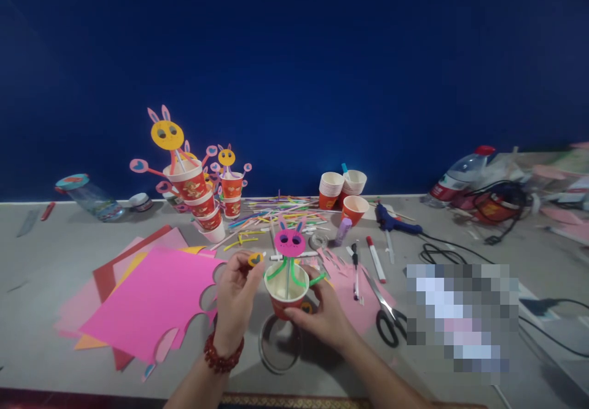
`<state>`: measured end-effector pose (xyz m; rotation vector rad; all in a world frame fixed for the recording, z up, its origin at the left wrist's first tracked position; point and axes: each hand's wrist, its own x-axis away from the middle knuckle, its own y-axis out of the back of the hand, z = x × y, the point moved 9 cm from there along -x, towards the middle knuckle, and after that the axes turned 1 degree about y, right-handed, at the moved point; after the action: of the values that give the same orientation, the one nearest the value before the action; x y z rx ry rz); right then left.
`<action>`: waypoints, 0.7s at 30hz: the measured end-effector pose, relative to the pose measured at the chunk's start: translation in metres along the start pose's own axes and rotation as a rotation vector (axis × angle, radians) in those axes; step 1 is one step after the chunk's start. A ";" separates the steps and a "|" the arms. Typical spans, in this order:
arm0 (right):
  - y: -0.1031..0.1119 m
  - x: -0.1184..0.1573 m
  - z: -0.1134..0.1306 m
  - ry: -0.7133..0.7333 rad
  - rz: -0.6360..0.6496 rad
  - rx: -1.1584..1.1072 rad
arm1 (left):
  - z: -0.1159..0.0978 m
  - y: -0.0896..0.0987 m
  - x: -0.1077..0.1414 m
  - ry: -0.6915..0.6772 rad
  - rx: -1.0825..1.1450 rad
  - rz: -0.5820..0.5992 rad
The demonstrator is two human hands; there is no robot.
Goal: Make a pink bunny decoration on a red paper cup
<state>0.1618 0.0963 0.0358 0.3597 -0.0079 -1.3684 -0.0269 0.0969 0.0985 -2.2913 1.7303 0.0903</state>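
My right hand grips a red paper cup from its right side, above the table. Out of the cup rises a magenta paper bunny face on a stick, with green straw pieces bent inside the cup and another sticking out to the right. An orange paper disc sits low on the cup near my thumb. To the left of the cup, my left hand pinches a small orange paper disc with a dark heart on it. A clear round ring-like object lies on the table below the cup.
Coloured paper sheets lie at left, behind them stacked cup figures. Loose straws and white-rimmed cups are at the back. Scissors, a red marker and a blue glue gun with its cord lie right.
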 end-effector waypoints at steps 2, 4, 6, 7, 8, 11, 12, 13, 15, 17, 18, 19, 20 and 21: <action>0.000 0.001 -0.002 -0.001 0.009 -0.004 | -0.001 0.001 0.000 -0.019 -0.024 -0.010; -0.001 0.001 -0.003 -0.002 0.018 -0.003 | -0.001 0.002 0.001 -0.022 -0.041 -0.020; -0.001 0.001 -0.003 -0.009 0.022 -0.007 | 0.000 0.003 0.002 -0.016 -0.052 -0.031; -0.001 0.001 -0.004 -0.013 0.021 -0.014 | 0.000 0.003 0.002 -0.011 -0.056 -0.033; -0.001 0.001 -0.004 -0.017 0.018 -0.025 | 0.001 0.002 0.002 -0.005 -0.055 -0.031; -0.001 -0.001 -0.003 -0.021 0.007 -0.074 | 0.002 0.000 0.002 0.020 -0.032 -0.015; -0.001 -0.001 -0.003 -0.021 0.009 -0.086 | 0.002 0.000 0.002 0.023 -0.020 -0.018; -0.002 -0.001 -0.003 -0.020 0.012 -0.092 | 0.002 0.001 0.002 0.023 -0.010 -0.025; -0.002 -0.002 -0.003 -0.018 0.016 -0.088 | 0.002 0.001 0.003 0.024 0.004 -0.036; -0.002 -0.001 -0.003 -0.020 0.022 -0.070 | 0.001 0.001 0.003 0.028 -0.003 -0.037; -0.002 -0.001 -0.003 -0.020 0.024 -0.061 | 0.001 0.001 0.003 0.031 -0.017 -0.037; -0.002 -0.001 -0.003 -0.020 0.026 -0.052 | 0.001 0.002 0.003 0.032 -0.032 -0.040; -0.002 -0.001 -0.003 -0.021 0.029 -0.045 | 0.000 0.002 0.002 0.032 -0.048 -0.048; -0.002 -0.001 -0.003 -0.022 0.032 -0.043 | 0.000 0.003 0.002 0.031 -0.059 -0.056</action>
<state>0.1602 0.0975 0.0328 0.3066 -0.0024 -1.3388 -0.0288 0.0942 0.0980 -2.3935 1.6987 0.0967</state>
